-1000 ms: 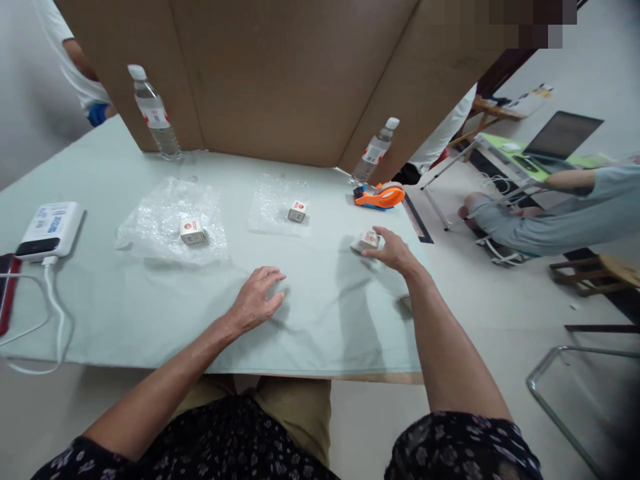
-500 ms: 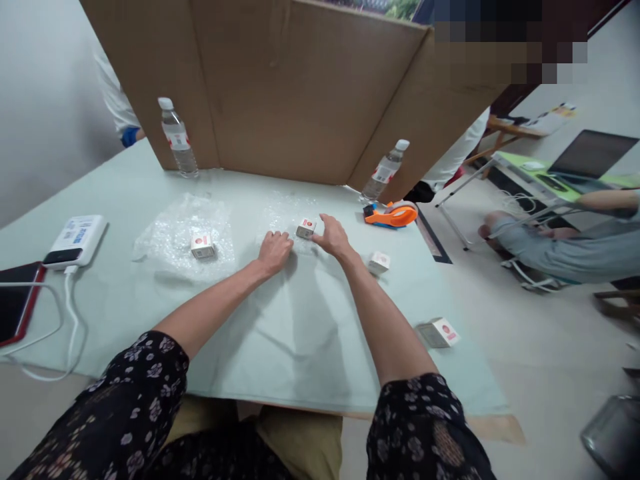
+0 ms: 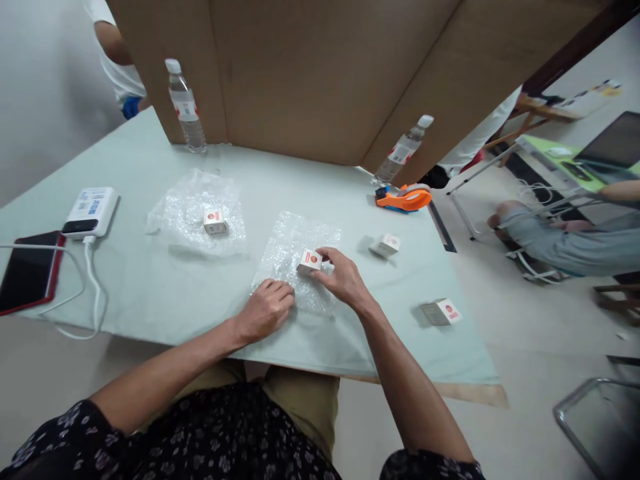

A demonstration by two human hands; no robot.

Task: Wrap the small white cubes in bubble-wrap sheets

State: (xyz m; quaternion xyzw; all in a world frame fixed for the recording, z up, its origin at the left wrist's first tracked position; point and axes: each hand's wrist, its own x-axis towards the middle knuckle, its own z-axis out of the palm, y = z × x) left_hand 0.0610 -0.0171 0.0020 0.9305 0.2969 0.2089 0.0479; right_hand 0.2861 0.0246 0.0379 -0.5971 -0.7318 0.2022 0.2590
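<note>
Between the thumb and fingers of my right hand (image 3: 343, 277) is a small white box (image 3: 310, 261) with a red mark, on or just above a sheet of bubble wrap (image 3: 285, 247). My left hand (image 3: 270, 307) is closed at the sheet's near left corner, its fingers curled on the edge. To the left, a second small box (image 3: 215, 223) sits on another piece of bubble wrap (image 3: 175, 207). Two more boxes stand to the right, one white box (image 3: 387, 245) farther back and one white box (image 3: 441, 312) nearer the table edge.
An orange tape dispenser (image 3: 405, 198) lies at the back right. Water bottles stand at left (image 3: 187, 113) and right (image 3: 403, 153) before a cardboard screen (image 3: 310, 80). A power bank (image 3: 93, 212) is cabled beside a phone (image 3: 30, 267). Other people are partly visible around the table.
Both hands have come nearer to me, bringing the bubble wrap and the small box along. More of the sheet now shows. The camera view has shifted as well.
</note>
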